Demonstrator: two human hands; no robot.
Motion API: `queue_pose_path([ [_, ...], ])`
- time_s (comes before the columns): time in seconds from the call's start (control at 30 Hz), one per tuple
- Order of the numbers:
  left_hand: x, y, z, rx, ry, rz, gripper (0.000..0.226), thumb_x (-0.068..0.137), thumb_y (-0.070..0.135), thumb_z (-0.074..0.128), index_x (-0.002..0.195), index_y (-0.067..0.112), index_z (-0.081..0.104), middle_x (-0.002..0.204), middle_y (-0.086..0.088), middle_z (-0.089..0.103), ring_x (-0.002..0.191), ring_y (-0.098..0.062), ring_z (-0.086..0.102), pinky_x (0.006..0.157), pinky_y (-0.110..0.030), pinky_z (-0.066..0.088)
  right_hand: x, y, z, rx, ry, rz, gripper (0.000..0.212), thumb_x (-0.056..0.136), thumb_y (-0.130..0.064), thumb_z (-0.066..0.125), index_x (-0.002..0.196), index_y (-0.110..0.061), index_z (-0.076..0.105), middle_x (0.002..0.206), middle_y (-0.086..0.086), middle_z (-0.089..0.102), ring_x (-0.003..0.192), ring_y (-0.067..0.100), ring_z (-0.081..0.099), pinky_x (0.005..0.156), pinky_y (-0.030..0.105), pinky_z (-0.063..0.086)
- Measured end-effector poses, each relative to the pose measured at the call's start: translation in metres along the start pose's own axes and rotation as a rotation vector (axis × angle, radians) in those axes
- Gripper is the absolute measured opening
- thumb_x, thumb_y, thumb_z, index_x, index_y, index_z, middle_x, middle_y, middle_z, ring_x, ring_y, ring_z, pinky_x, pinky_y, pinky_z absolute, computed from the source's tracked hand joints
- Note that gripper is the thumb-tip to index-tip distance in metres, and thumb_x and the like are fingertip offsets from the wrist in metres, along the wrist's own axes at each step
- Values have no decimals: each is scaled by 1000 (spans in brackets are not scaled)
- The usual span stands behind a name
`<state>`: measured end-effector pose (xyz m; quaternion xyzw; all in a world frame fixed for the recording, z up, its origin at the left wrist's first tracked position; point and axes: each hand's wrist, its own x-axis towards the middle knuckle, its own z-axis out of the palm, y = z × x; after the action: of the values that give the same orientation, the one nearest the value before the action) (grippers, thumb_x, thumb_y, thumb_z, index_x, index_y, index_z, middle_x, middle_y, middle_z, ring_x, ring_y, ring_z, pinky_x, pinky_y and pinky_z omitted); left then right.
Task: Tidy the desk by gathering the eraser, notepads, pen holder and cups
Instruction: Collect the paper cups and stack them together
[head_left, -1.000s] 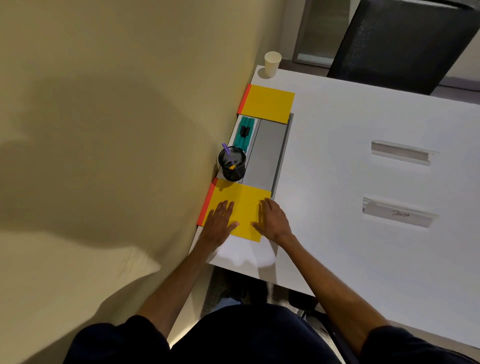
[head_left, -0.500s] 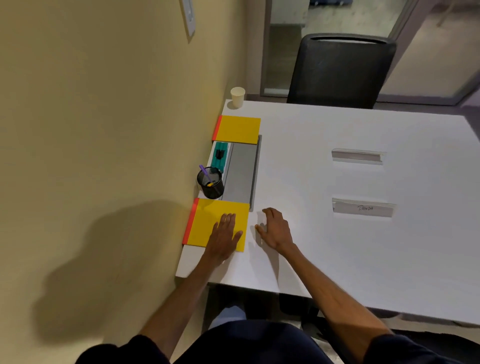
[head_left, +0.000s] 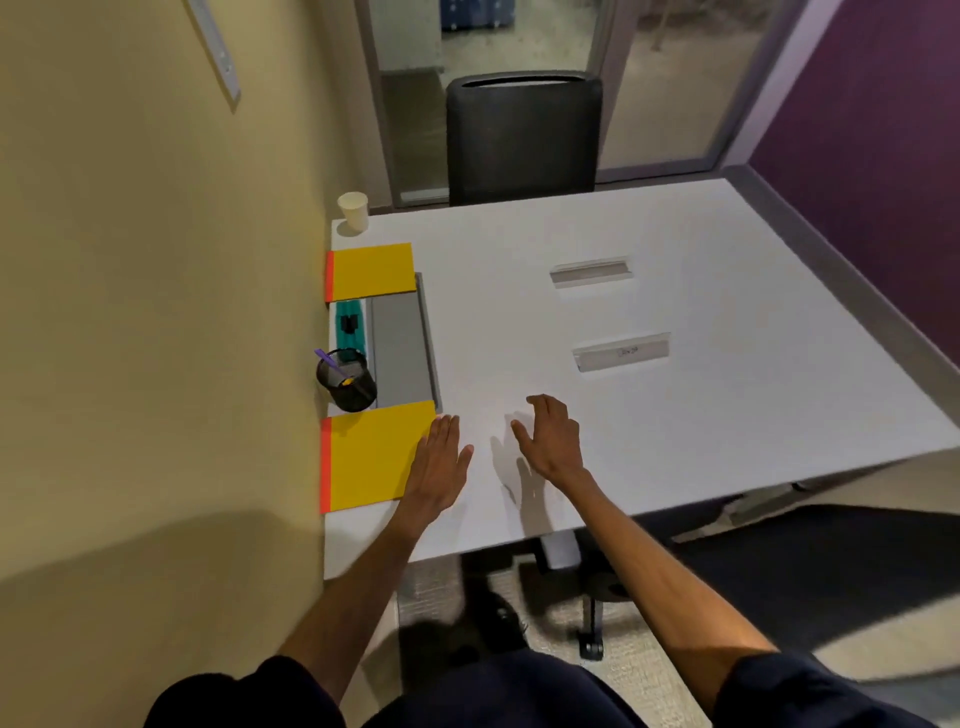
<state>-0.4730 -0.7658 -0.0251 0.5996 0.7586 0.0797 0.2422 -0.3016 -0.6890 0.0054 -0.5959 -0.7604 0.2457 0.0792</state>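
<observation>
One white desk (head_left: 675, 415) fills the view, a black chair (head_left: 522, 140) at its far side; two yellow notepads lie along its left edge — a near notepad (head_left: 374, 457) and a far notepad (head_left: 371, 271). The left hand (head_left: 439, 465) lies flat, fingers straight and together, on the near notepad's right edge, the right hand (head_left: 550, 441) loosely spread over bare desk beside it. Between the notepads sit the pen holder (head_left: 347, 382) and teal eraser (head_left: 349, 325) — the cup (head_left: 354, 210) stands at the far left corner.

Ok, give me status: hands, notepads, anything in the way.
Left hand open, flat at near notepad edge. Right hand open, empty, over desk. Far notepad, pen holder, cup along wall. Nothing blocking.
</observation>
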Motion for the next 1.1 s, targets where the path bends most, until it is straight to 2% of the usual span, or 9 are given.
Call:
queue_pose_path([
  [0.33, -21, 61, 23, 9, -25, 201, 59, 108, 35, 23, 158, 9, 6, 167, -7, 2, 156, -19, -1, 128, -39, 1, -71, 39, -42, 125, 280, 184, 52, 102, -36, 47, 147, -11, 39, 152, 6, 40, 145, 23, 32, 114, 46, 31],
  [0.6, -31, 168, 11, -6, -12, 433, 56, 109, 33, 21, 159, 10, 9, 167, -7, 5, 156, -19, 3, 127, -38, 2, -115, 85, -97, 127, 467, 289, 49, 105, -35, 40, 147, -11, 39, 152, 5, 40, 143, 23, 33, 114, 45, 32],
  [0.77, -45, 216, 11, 27, -25, 543, 59, 108, 40, 19, 159, 12, 9, 167, -5, 5, 156, -19, 2, 128, -41, 3, -148, 125, -142, 152, 595, 360, 48, 105, -35, 40, 146, -10, 39, 150, 6, 42, 142, 23, 34, 113, 46, 32],
  [1.0, -82, 316, 39, -2, -66, 680, 64, 106, 48, 18, 159, 14, 9, 167, -6, 6, 156, -21, 3, 127, -45, 6, -224, 201, -200, 63, 749, 426, 46, 105, -35, 40, 143, -9, 45, 146, 8, 46, 137, 25, 40, 111, 44, 36],
  [1.1, -100, 366, 55, 1, -92, 757, 66, 105, 50, 18, 159, 14, 8, 167, -7, 6, 156, -21, 5, 127, -45, 7, -259, 237, -221, 81, 848, 471, 40, 104, -32, 43, 136, -9, 50, 138, 8, 52, 131, 26, 45, 107, 44, 37],
])
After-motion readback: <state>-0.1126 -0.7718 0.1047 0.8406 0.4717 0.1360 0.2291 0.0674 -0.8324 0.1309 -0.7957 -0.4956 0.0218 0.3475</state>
